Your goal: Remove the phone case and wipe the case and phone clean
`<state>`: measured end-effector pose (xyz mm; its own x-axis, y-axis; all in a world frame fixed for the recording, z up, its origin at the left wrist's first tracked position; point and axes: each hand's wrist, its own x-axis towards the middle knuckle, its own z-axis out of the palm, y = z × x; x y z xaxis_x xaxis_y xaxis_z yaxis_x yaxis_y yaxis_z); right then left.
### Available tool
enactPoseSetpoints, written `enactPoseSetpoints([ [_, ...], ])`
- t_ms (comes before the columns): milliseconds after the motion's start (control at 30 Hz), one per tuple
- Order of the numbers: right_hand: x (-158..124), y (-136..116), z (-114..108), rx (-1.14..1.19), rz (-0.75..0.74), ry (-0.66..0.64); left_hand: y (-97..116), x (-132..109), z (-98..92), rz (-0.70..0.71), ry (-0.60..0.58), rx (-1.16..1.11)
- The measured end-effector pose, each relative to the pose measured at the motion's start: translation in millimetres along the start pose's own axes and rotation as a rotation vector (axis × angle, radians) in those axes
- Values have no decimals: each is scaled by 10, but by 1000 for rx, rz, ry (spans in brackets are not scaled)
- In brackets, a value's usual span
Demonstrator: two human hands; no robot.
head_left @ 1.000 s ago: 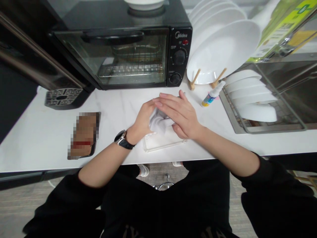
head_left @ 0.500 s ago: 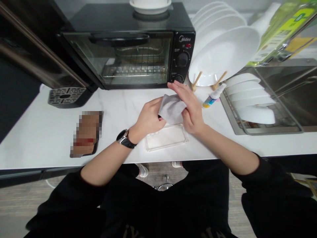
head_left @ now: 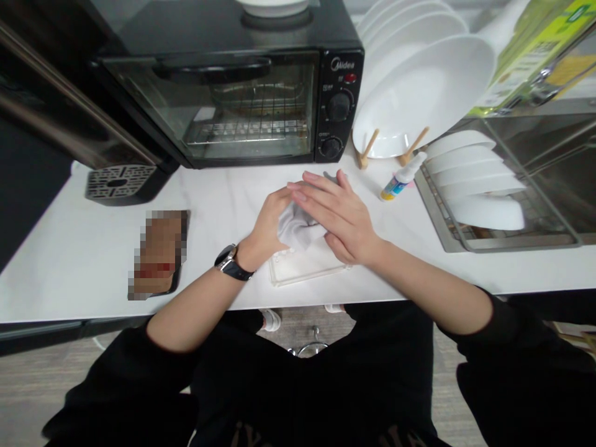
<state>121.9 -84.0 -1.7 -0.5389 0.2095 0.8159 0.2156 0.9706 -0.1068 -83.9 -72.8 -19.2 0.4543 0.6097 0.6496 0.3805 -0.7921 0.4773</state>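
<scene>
A grey cloth (head_left: 302,228) is bunched between my two hands above the counter. My left hand (head_left: 269,222) is curled round the cloth's left side, and whatever lies beneath the cloth is hidden. Over the cloth's upper right part lies my right hand (head_left: 342,217), palm down, its fingers stretched toward the left hand. A clear phone case (head_left: 302,267) rests flat on the counter just under the hands, partly covered by them. To the right of the hands stands a small spray bottle (head_left: 395,185) with a white top.
A phone (head_left: 161,254) lies on the white counter (head_left: 223,198) at left. Behind are a black toaster oven (head_left: 251,105) and a black drip tray (head_left: 118,183). White plates (head_left: 419,93) stand in a rack, and bowls (head_left: 484,211) sit in the sink basket at right.
My right hand has moved left across the cloth, its fingers now reaching my left hand. The cloth has shifted left and down, and more of the phone case is covered.
</scene>
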Motion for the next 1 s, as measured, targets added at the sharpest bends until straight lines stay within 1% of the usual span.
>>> enactPoseSetpoints([
  [100,-21,51,-32,11,59,21,108,77,-19,72,50,-26],
  [200,-35,103,-82,17,188,36,189,122,-27,75,106,14],
  [300,-36,127,-116,43,289,58,206,122,-32,81,119,87],
  [400,-35,123,-111,72,326,68,197,107,-42,85,109,110],
  [467,-39,121,-94,84,319,74,197,100,-49,79,102,113],
  [633,-48,101,-67,76,240,89,204,100,-62,35,58,73],
  [833,-19,-27,-51,-19,98,-16,94,69,-38,70,44,-64],
  [933,-14,-55,-33,-53,54,-36,43,39,-15,32,26,-53],
  [1000,-17,-44,-27,-55,43,-36,46,32,-14,7,15,-33],
])
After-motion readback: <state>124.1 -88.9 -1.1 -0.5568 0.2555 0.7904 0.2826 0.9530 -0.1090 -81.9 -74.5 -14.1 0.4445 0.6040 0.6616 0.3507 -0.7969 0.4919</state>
